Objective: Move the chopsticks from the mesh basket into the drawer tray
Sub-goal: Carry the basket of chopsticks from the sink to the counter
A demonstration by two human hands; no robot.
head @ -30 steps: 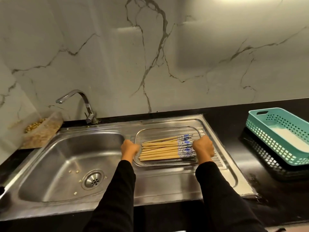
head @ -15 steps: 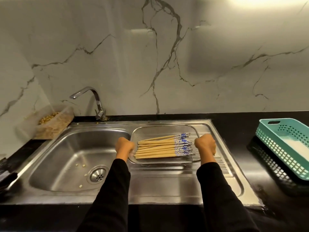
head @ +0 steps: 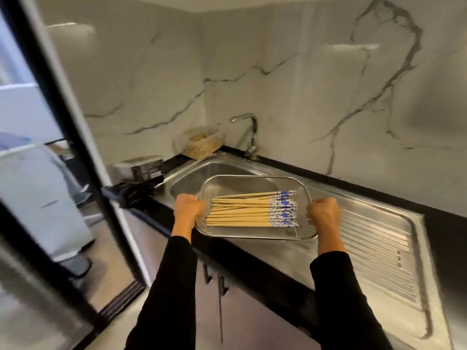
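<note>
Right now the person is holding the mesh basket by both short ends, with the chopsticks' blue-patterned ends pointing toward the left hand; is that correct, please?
Not quite. The head view shows both hands on the short ends of the mesh basket, but the chopsticks lie with their blue-patterned ends toward the right hand; the plain wooden tips point toward the left hand.

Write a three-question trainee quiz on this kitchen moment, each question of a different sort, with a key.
1. True or false: the left hand and right hand each grip one end of the mesh basket.
2. Which way do the chopsticks' blue-patterned ends point? A) toward the right hand B) toward the left hand C) toward the tap
3. Fill in: the tap stands behind the ____.

Key: 1 true; 2 A; 3 sink.
</note>
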